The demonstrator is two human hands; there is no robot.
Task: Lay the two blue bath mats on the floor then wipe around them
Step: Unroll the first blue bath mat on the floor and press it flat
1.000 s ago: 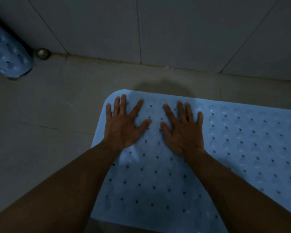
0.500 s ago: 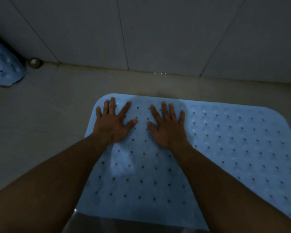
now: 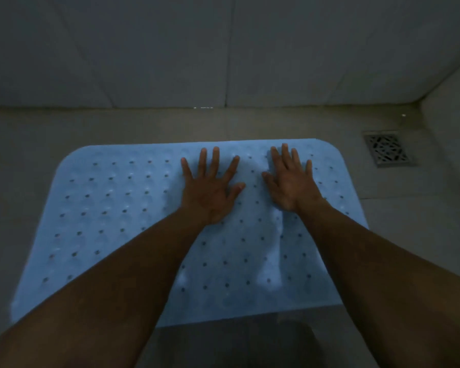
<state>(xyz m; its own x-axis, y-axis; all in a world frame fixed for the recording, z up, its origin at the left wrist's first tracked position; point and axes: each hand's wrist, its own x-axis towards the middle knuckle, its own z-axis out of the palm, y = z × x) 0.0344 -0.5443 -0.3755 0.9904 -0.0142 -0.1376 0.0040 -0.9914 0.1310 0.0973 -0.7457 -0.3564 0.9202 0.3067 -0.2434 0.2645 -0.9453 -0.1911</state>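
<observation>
Where they pressed left earlier, both hands (image 3: pixel 250 185) flatten the mat's (image 3: pixel 112 208) right end.

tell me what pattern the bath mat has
Light blue bath mat with rows of small dark holes; head view.

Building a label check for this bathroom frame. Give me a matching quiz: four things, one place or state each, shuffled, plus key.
Things:
1. left hand
2. right hand
3. blue bath mat
4. floor drain

Places or states:
A. set in the floor to the right of the mat
B. spread flat on the floor
C. palm down near the mat's far right corner
D. palm down near the middle of the mat's far edge

Pairs: 1-D, 2-C, 3-B, 4-A
</observation>
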